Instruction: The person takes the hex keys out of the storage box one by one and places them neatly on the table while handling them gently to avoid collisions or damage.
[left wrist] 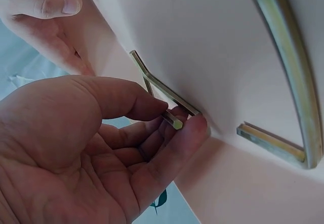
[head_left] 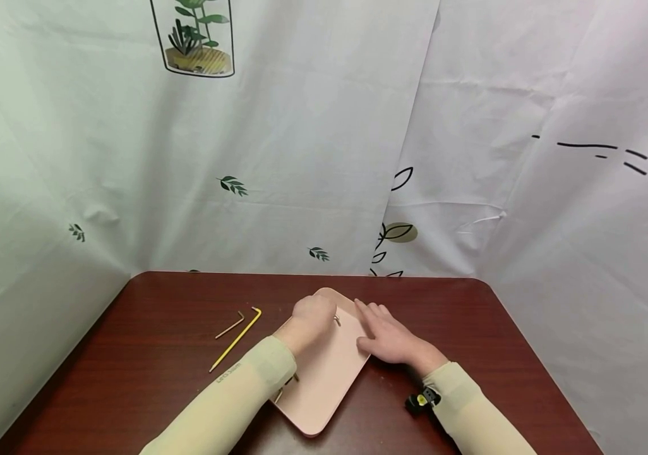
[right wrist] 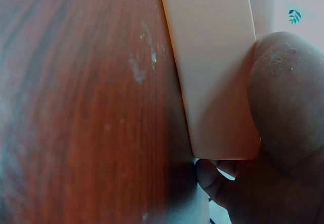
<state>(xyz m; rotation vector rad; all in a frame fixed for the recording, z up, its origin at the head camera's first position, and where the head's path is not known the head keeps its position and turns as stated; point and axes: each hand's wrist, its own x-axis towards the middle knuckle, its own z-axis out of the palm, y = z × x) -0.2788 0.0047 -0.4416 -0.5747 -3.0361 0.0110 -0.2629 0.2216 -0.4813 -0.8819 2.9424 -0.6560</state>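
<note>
My left hand (head_left: 314, 318) is over the far left part of a pink tray (head_left: 324, 379). In the left wrist view its thumb and fingers pinch a small hex key (left wrist: 174, 121), whose six-sided end shows. Another thin brass-coloured hex key (left wrist: 169, 92) runs close behind the fingertips. A larger bent hex key (left wrist: 292, 57) lies in the tray beside the hand. My right hand (head_left: 389, 335) holds the tray's right rim, with the thumb over the edge and the fingers along the far side.
Left of the tray, a long yellow hex key (head_left: 237, 338) and a short brass-coloured hex key (head_left: 230, 327) lie on the dark red table (head_left: 148, 379). More metal pieces (head_left: 280, 395) show beside the left sleeve. White printed cloth (head_left: 301, 158) hangs behind and at both sides.
</note>
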